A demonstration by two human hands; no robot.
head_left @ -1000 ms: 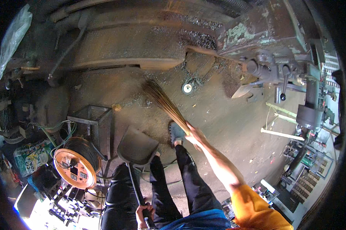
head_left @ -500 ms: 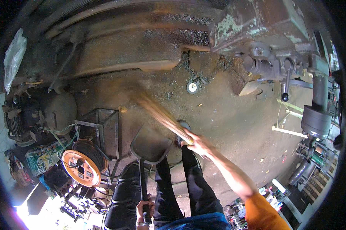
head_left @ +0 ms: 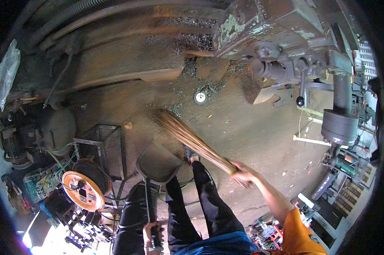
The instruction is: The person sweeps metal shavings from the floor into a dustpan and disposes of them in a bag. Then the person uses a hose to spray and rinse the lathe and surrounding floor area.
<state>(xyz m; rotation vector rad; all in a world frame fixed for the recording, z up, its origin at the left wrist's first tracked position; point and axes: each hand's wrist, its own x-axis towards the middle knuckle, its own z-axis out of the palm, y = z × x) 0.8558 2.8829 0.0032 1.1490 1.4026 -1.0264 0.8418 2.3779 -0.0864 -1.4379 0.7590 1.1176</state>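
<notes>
Whatever dustpan [head_left: 159, 162] holds (unclear), left hand [head_left: 151, 233] grips it.

I grip a brown, long-bristled broom [head_left: 196, 142] aslant, its fanned, slightly blurred tips pointing away to my left; nearer me, my dark shovel [head_left: 159, 162] has its broad blade forward, handle running back toward me

2 hands showing. Right hand [head_left: 241, 173] gripping a straw broom [head_left: 196, 142] by its bound end, bristles slanting up-left over the floor [head_left: 260, 140], tips blurring. Left hand [head_left: 152, 231] holding a dark shovel [head_left: 158, 163] by its handle, blade facing away from the body. Round white-faced disc [head_left: 200, 97] lying near dark shavings [head_left: 190, 70]. Orange cable reel [head_left: 83, 191] standing left, beside a metal frame [head_left: 102, 146].
</notes>
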